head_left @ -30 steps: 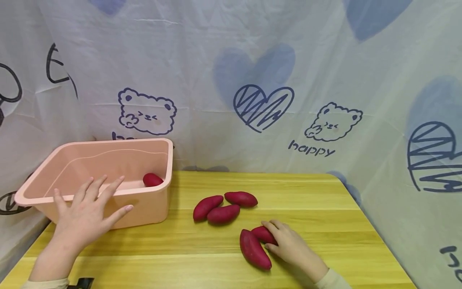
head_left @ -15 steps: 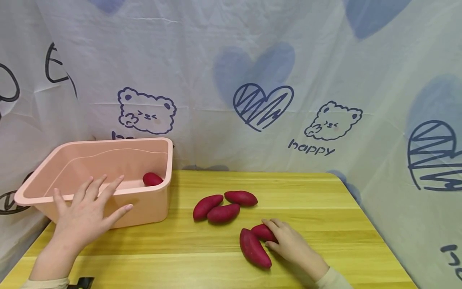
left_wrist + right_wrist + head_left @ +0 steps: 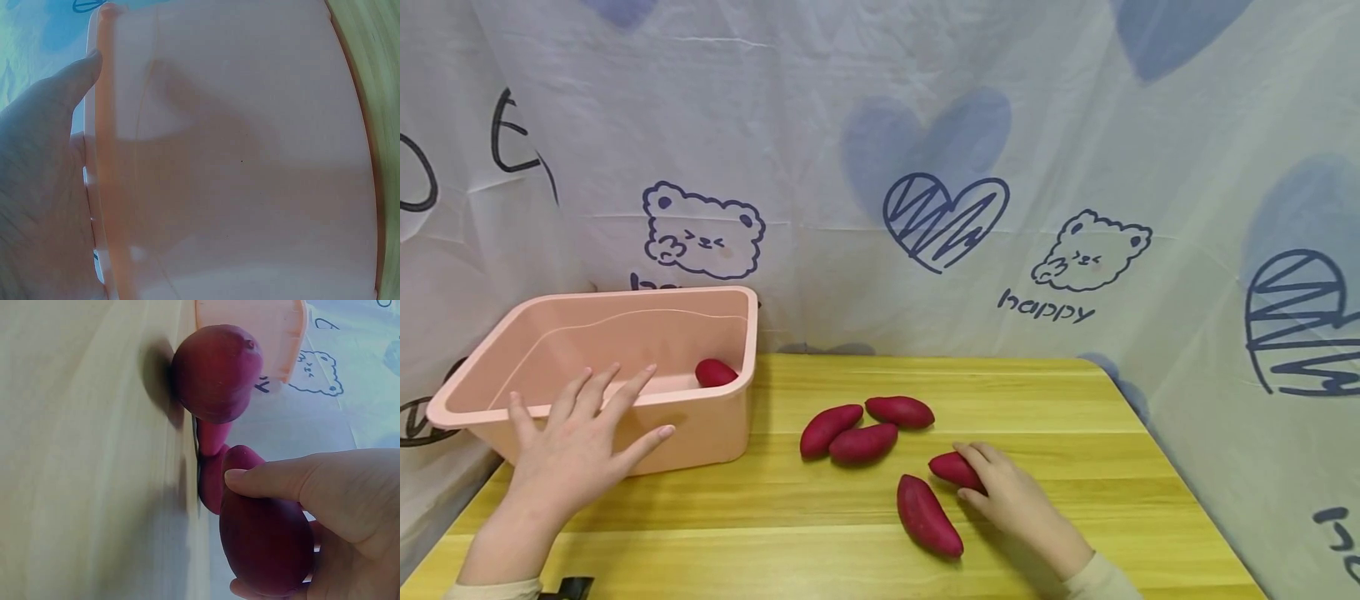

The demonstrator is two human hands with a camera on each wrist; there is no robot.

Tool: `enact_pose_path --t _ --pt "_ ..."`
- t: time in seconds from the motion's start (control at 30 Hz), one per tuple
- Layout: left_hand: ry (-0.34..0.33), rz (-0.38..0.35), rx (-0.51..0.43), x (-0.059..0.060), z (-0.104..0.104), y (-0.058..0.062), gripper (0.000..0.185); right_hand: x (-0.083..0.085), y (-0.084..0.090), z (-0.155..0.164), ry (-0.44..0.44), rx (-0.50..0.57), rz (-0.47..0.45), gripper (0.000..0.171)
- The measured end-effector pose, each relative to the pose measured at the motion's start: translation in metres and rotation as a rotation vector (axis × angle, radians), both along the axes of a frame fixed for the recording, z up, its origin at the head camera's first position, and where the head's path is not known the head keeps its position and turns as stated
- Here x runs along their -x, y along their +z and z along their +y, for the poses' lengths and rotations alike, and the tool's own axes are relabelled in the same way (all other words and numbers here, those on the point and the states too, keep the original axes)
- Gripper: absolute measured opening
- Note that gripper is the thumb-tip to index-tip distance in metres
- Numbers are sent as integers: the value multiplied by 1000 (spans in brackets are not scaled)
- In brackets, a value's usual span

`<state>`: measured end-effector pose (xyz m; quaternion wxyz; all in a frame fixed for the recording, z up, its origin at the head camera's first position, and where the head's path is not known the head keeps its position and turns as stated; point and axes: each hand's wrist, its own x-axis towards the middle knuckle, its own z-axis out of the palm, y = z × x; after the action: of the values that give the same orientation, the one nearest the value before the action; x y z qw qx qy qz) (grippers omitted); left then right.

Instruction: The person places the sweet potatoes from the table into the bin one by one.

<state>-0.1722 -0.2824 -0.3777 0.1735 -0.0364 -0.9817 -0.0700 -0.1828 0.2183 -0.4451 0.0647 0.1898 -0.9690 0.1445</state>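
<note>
My right hand [image 3: 1015, 500] grips a dark red sweet potato [image 3: 953, 469] on the right half of the table. In the right wrist view, thumb and fingers wrap this sweet potato [image 3: 265, 544], with its shadow on the wood beside it. A larger sweet potato [image 3: 927, 517] lies just to its left. Farther back, three more sweet potatoes [image 3: 863, 444] form a cluster. At the left, my left hand [image 3: 568, 454] lies with spread fingers over the near rim of a pink plastic basin [image 3: 711, 429]. Inside the basin, a sweet potato [image 3: 715, 373] shows near the right wall.
The yellow wood-grain table [image 3: 1037, 408] ends at a slanting edge on the right. A pale curtain [image 3: 820, 125] with printed hearts and bears hangs behind it and along both sides. A dark strap [image 3: 576, 587] shows by the left cuff.
My right hand has shifted slightly up and right with its sweet potato, opening a gap from the larger one beside it. The left hand stays on the basin rim.
</note>
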Motion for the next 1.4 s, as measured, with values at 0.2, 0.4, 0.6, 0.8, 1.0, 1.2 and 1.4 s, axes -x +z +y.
enact_pose_path --t 0.2,0.4,0.6,0.8,1.0,1.2,1.4 --pt "1 -6 -3 1 0 2 82 3 5 4 -7 8 22 58" --pt "3 -11 -5 1 0 3 83 4 8 7 -1 8 61 58" --pt "-1 -12 -6 0 0 3 82 4 12 9 0 15 105 59" --pt "-1 -8 -4 0 0 3 82 5 15 8 17 -5 120 59" --pt "2 -10 -5 -1 0 2 81 7 20 4 18 -21 128 58" --pt "5 -22 -1 -1 1 3 82 9 25 -1 29 -31 132 58" --pt "7 -15 0 -1 1 4 82 14 30 -12 66 -30 172 57"
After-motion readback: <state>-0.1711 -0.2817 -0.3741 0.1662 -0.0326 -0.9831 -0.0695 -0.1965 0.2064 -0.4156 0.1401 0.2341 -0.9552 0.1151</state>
